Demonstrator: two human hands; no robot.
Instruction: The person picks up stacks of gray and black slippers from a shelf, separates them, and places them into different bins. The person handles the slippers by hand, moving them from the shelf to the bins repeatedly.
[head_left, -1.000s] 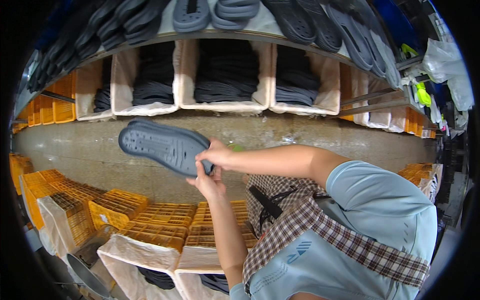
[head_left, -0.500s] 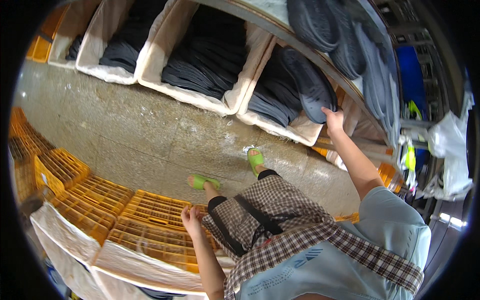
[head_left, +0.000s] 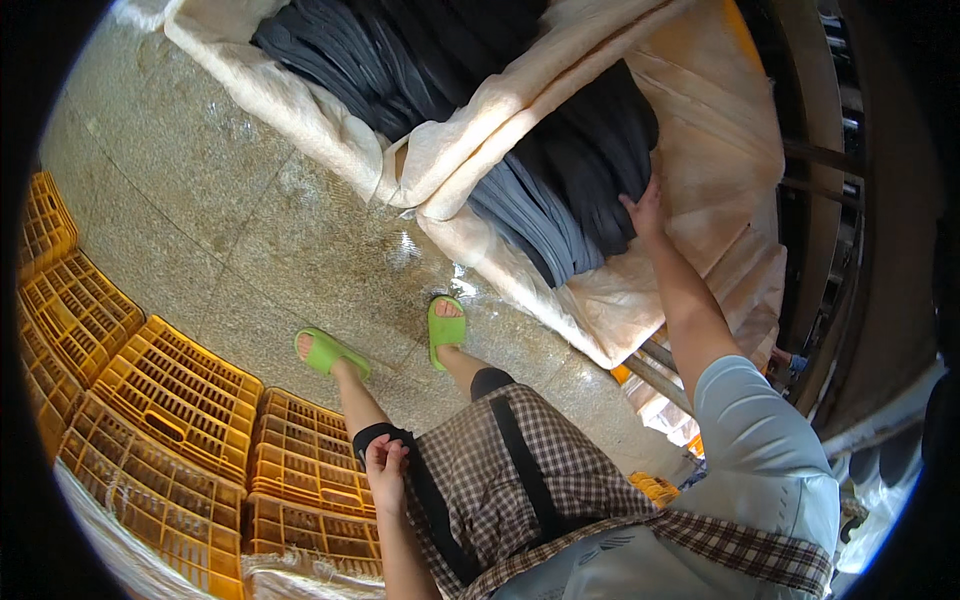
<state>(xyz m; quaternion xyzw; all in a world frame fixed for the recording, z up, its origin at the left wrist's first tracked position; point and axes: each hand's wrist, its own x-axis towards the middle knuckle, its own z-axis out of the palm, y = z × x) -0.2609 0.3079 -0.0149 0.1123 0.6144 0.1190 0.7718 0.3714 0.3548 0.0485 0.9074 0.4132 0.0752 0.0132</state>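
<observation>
My right hand [head_left: 646,211] reaches into a cloth-lined bin and closes on the near end of a dark shoe sole [head_left: 600,165] at the right side of a pile. The sole merges with the dark ones around it, and part of my grip is hidden. Greyer soles [head_left: 530,222] lie in layers along the left of the same bin. Low in front of me, my left hand [head_left: 386,474] hangs over the checked apron [head_left: 540,450] by my knee. Its fingers are curled in, with nothing visible in them.
A neighbouring bin [head_left: 300,120] with pale lining holds more dark soles. Yellow plastic crates [head_left: 180,395] stand in a row along the left and lower left. Wet-looking floor [head_left: 230,230] lies between. Dark metal framing [head_left: 820,190] rises beyond the bin on the right.
The sole in my right hand has gone from above the bin down onto the pile. My view has moved closer to the bins. My left hand's fingers have curled in.
</observation>
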